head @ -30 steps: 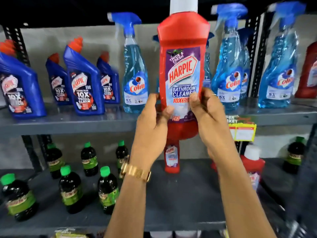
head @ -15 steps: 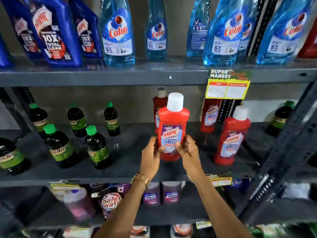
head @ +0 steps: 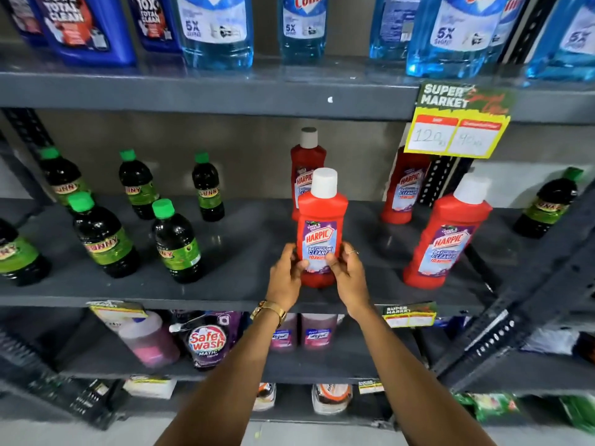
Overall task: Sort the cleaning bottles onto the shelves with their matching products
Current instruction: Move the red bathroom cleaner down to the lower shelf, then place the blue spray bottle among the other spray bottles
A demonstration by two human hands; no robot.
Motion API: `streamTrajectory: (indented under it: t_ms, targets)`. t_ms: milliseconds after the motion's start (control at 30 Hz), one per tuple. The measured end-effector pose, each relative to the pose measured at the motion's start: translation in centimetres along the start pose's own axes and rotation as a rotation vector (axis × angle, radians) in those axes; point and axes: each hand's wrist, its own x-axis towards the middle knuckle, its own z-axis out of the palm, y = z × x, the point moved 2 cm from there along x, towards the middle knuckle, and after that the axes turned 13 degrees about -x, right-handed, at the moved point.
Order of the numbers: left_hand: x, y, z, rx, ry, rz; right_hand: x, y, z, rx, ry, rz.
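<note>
A red Harpic bathroom cleaner bottle (head: 322, 217) with a white cap stands upright on the grey middle shelf (head: 251, 252), near its front edge. My left hand (head: 285, 278) and my right hand (head: 349, 278) both grip its lower half from the sides. Three more red Harpic bottles share this shelf: one directly behind (head: 306, 159), one at the back right (head: 404, 188), one at the front right (head: 446, 236).
Dark Sunny bottles with green caps (head: 103, 236) fill the shelf's left part, and one (head: 547, 204) stands at far right. Blue Harpic (head: 80, 27) and Colin bottles (head: 215, 30) line the top shelf. A yellow price tag (head: 457, 123) hangs from it. Pink detergents (head: 151, 339) sit below.
Both hands have lowered the red Harpic bottle from in front of the top shelf down onto the middle shelf. The view has tilted down and moved closer to the shelf.
</note>
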Motion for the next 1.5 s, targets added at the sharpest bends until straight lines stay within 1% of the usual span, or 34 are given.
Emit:
streamTrajectory:
  t_ms: [167,267,333,400,433,500,600,667,700,733,767,800,833,900,933,1000,1033,1067,1100,1200,1300,1500]
  targets:
    - [-0.2,0.1,0.1,-0.021,-0.008,0.0,0.0,0.5,0.2,0.018,0.006,0.007]
    - [-0.4,0.3,0.1,-0.015,-0.02,-0.07,-0.5,0.1,0.4,-0.036,0.035,0.013]
    - [-0.7,1.1,0.1,0.021,-0.022,-0.089,-1.4,-0.6,0.5,-0.092,0.11,0.026]
    - [-1.3,2.6,-0.3,0.012,0.013,-0.075,-2.9,-1.5,0.5,-0.125,0.253,0.035]
    - [-1.6,3.7,-0.7,0.011,0.04,-0.032,-3.8,-2.1,0.4,-0.126,0.325,0.016]
    - [-2.4,6.6,-1.9,0.061,0.073,0.187,-5.6,-4.2,0.1,-0.111,0.385,-0.114]
    - [-2.4,12.6,-4.4,0.17,0.078,0.59,-6.8,-10.9,-0.9,-0.084,0.341,-0.375]
    - [-0.8,17.4,-6.7,0.217,0.177,0.847,-6.3,-17.0,-1.5,-0.053,0.364,-0.592]
    - [0.0,19.7,-7.9,0.228,0.244,0.948,-5.9,-19.9,-1.9,-0.014,0.385,-0.693]
    - [1.2,22.2,-9.3,0.238,0.314,1.03,-4.9,-23.1,-2.2,0.028,0.4,-0.787]
    - [2.1,24.0,-10.5,0.242,0.371,1.059,-4.0,-25.7,-2.4,0.053,0.395,-0.836]
    - [3.3,25.9,-11.8,0.24,0.418,1.044,-2.6,-28.4,-2.3,0.063,0.375,-0.856]
    - [4.3,27.1,-12.8,0.238,0.443,0.97,-1.1,-30.5,-2.0,0.031,0.344,-0.834]
    - [6.8,29.2,-14.8,0.28,0.43,0.75,2.3,-34.4,-1.1,-0.108,0.254,-0.746]
    - [8.1,29.7,-15.6,0.348,0.379,0.619,3.9,-35.5,-0.6,-0.17,0.168,-0.656]
    - [10.6,30.4,-16.9,0.445,0.214,0.363,6.5,-37.1,0.7,-0.183,-0.054,-0.467]
    - [11.3,30.5,-17.3,0.426,0.135,0.263,7.4,-37.2,1.4,-0.173,-0.142,-0.407]
    - [11.9,30.7,-17.6,0.391,0.077,0.213,8.1,-37.3,2.0,-0.178,-0.183,-0.384]
    - [12.2,30.6,-17.7,0.362,0.038,0.204,8.6,-37.1,2.5,-0.189,-0.18,-0.379]
    - [13.0,30.1,-17.6,0.288,0.005,0.196,9.5,-36.4,2.5,-0.181,-0.068,-0.387]
    - [13.7,30.0,-16.9,0.179,-0.043,0.194,9.4,-36.0,0.9,-0.18,-0.039,-0.388]
    - [14.1,30.2,-12.8,0.193,-0.131,0.24,9.0,-34.1,-4.2,-0.227,-0.022,-0.425]
